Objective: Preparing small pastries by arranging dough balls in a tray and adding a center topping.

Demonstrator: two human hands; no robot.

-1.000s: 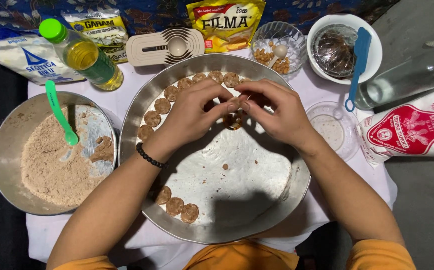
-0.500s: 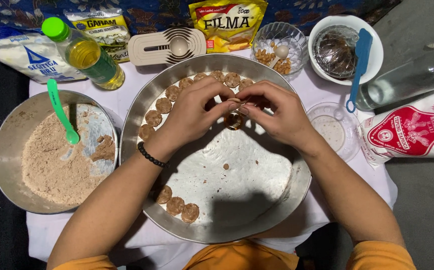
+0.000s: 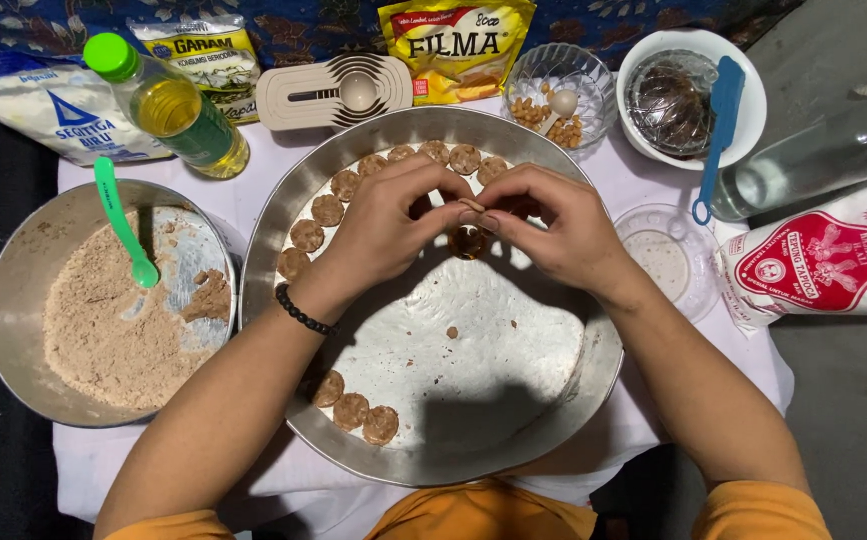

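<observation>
On the left of the table [image 3: 254, 205] you had the metal bowl [image 3: 14, 300] with brown crumbly dough [image 3: 104, 330] and a green spoon [image 3: 122, 225] leaning inside it, with the bottle of yellow oil [image 3: 179, 110] behind. Your left hand [image 3: 389, 225] was curled over the big round tray [image 3: 594, 370], its thumb and first fingers pinched together on the small dough piece [image 3: 468, 241], which you held just above the paper lining, near the upper middle of the tray. Your right hand [image 3: 554, 235] met it from the other side, also almost closed, with fingertips on the same piece. I think you did well to press lightly and evenly from both sides, because such dough looked likely to crack at its edge. The finished cookies [image 3: 329, 210] lay in a row along the upper left rim, touching or nearly so; three more cookies [image 3: 354, 408] lay at the lower left. Further right stood the glass bowl of peanuts [image 3: 554, 90] and the white bowl [image 3: 654, 60] with a blue spatula [image 3: 719, 120].
</observation>
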